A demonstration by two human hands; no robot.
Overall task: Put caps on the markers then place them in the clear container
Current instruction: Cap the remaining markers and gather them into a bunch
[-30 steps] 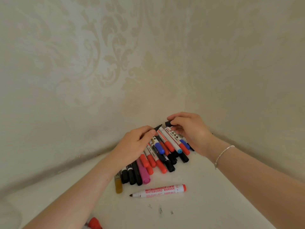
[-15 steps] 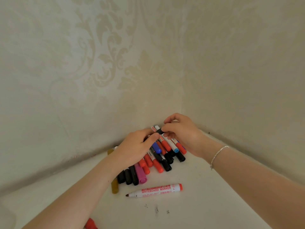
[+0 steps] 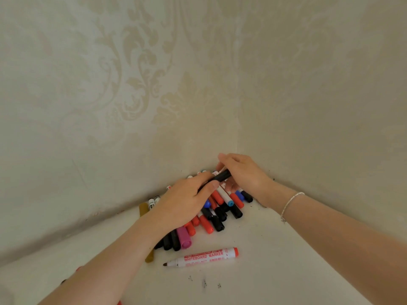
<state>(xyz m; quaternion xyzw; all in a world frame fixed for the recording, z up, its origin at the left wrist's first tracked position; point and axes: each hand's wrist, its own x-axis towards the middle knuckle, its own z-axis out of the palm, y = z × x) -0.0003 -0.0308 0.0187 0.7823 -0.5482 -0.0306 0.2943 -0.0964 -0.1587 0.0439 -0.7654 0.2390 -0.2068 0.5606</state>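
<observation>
My left hand (image 3: pixel 185 201) grips the body of a black marker (image 3: pixel 220 177), which points up and to the right. My right hand (image 3: pixel 242 172) holds the marker's capped far end between thumb and fingers. Both hands hover over a pile of markers (image 3: pixel 215 214) in red, black, blue and pink that fills the corner. An uncapped red whiteboard marker (image 3: pixel 204 257) lies alone in front of the pile, tip to the left. The clear container is not in view.
Two patterned walls meet behind the pile (image 3: pixel 237 128). The white surface (image 3: pixel 264 271) in front carries a few dark ink specks. A yellow-brown marker (image 3: pixel 144 211) lies at the pile's left edge, partly under my left forearm.
The black cap in my right hand has come onto the tip of the marker held by my left hand. Both hands have closed together, and the view has shifted slightly.
</observation>
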